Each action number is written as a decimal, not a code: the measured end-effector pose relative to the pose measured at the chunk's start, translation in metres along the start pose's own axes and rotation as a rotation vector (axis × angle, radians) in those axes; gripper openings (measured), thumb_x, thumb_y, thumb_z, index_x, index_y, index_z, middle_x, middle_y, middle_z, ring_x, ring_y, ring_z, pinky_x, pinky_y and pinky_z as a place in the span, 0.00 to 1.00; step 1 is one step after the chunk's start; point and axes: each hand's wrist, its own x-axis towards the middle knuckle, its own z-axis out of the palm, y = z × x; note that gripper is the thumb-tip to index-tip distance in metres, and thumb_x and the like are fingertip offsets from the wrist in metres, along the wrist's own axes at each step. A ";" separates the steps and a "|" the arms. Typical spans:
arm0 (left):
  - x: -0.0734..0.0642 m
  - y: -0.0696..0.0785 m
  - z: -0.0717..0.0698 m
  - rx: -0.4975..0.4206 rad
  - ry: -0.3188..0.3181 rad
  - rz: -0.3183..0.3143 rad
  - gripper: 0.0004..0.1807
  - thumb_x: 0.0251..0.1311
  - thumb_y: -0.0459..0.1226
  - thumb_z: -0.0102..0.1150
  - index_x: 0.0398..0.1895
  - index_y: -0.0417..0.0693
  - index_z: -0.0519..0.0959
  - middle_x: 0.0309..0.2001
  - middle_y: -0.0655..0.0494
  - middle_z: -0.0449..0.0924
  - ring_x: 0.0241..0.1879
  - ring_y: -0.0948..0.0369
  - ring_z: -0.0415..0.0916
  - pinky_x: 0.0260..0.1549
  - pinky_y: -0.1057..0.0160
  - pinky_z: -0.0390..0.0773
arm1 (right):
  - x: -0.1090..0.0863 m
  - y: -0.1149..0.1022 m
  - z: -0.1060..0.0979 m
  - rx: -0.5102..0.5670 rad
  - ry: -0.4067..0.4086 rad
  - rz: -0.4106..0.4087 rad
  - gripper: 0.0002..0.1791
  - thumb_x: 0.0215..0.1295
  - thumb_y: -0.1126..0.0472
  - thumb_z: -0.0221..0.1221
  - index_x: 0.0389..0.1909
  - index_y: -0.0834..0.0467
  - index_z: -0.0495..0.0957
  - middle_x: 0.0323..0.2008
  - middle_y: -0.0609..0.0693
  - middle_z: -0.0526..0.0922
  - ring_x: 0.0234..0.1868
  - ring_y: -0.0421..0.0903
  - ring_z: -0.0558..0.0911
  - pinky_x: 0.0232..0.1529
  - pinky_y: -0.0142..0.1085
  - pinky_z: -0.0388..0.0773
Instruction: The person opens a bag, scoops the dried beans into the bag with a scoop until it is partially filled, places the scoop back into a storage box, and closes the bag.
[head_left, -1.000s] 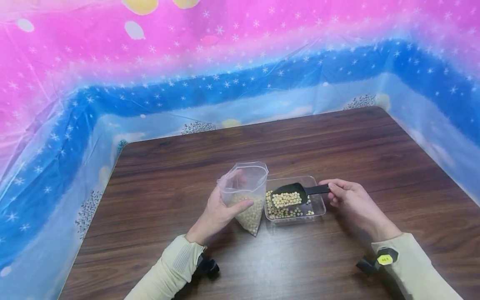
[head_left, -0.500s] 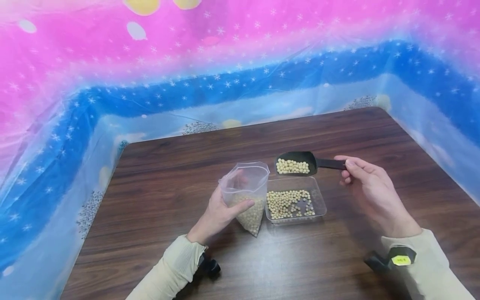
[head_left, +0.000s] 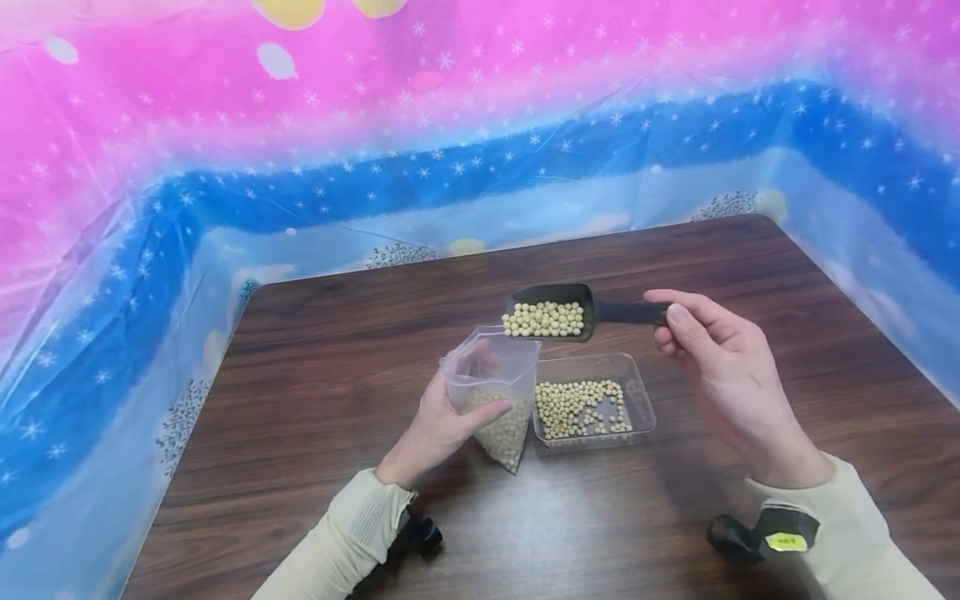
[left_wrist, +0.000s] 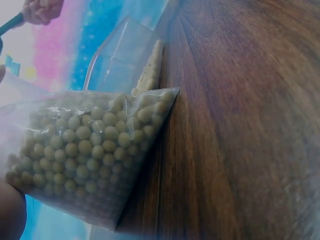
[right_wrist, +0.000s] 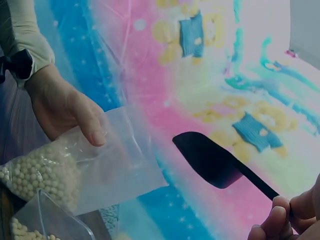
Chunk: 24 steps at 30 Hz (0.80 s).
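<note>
My left hand [head_left: 438,425] grips a clear plastic zip bag [head_left: 491,371], thumb across its front, its mouth standing wide. Round pale beans [left_wrist: 75,150] fill the bag's lower part, whose corner hangs close to the table. With thumb and fingers my right hand [head_left: 731,367] pinches the handle of a black scoop [head_left: 588,304]. The scoop carries a heap of beans [head_left: 543,318], and its front edge is above the right side of the bag's mouth. In the right wrist view only the underside of the scoop [right_wrist: 210,162] shows, so its load is hidden there.
Just right of the bag a clear plastic box [head_left: 637,392] stands on the dark wooden table [head_left: 360,333], with a layer of beans [head_left: 573,408] mostly toward its left. A pink and blue patterned cloth [head_left: 420,125] hangs behind the table.
My right hand has lifted the loaded scoop up out of the box, first to the right, then left over to the bag's mouth. The left hand and the bag stay nearly still.
</note>
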 end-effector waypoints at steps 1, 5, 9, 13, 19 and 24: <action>0.000 0.000 0.000 0.002 -0.001 0.003 0.40 0.53 0.25 0.67 0.69 0.39 0.61 0.57 0.40 0.71 0.56 0.47 0.72 0.55 0.53 0.75 | 0.000 -0.001 0.002 -0.030 0.005 -0.009 0.15 0.72 0.63 0.54 0.54 0.66 0.77 0.29 0.49 0.79 0.33 0.42 0.75 0.40 0.29 0.76; 0.001 -0.001 0.000 0.018 -0.004 0.013 0.39 0.53 0.25 0.67 0.69 0.40 0.62 0.58 0.42 0.71 0.56 0.49 0.72 0.54 0.52 0.76 | 0.000 -0.005 0.007 -0.189 0.027 -0.063 0.15 0.72 0.62 0.54 0.54 0.65 0.78 0.29 0.49 0.80 0.34 0.41 0.77 0.40 0.28 0.77; 0.000 0.000 0.000 0.025 0.003 0.005 0.39 0.53 0.25 0.67 0.69 0.41 0.62 0.59 0.43 0.70 0.55 0.50 0.71 0.54 0.53 0.75 | 0.000 -0.007 0.011 -0.404 0.047 -0.118 0.15 0.73 0.60 0.53 0.54 0.62 0.79 0.30 0.48 0.81 0.35 0.42 0.78 0.40 0.28 0.78; 0.000 0.000 -0.001 0.022 0.003 0.007 0.39 0.53 0.25 0.67 0.69 0.41 0.62 0.58 0.42 0.71 0.55 0.50 0.72 0.55 0.52 0.75 | -0.001 -0.009 0.016 -0.528 0.059 -0.163 0.14 0.74 0.60 0.52 0.54 0.59 0.80 0.30 0.47 0.81 0.35 0.43 0.78 0.40 0.28 0.77; 0.001 -0.001 -0.001 0.004 0.002 -0.005 0.40 0.53 0.26 0.67 0.70 0.41 0.61 0.61 0.43 0.69 0.56 0.50 0.72 0.54 0.54 0.76 | -0.003 -0.010 0.023 -0.564 0.063 -0.247 0.13 0.73 0.65 0.52 0.52 0.60 0.81 0.31 0.49 0.82 0.35 0.43 0.79 0.40 0.28 0.77; 0.001 -0.002 -0.001 -0.003 0.000 -0.005 0.40 0.53 0.25 0.67 0.70 0.41 0.60 0.64 0.44 0.67 0.58 0.49 0.71 0.55 0.55 0.76 | -0.007 -0.008 0.027 -0.589 0.014 -0.309 0.13 0.71 0.69 0.53 0.51 0.60 0.81 0.40 0.49 0.84 0.37 0.42 0.80 0.42 0.27 0.77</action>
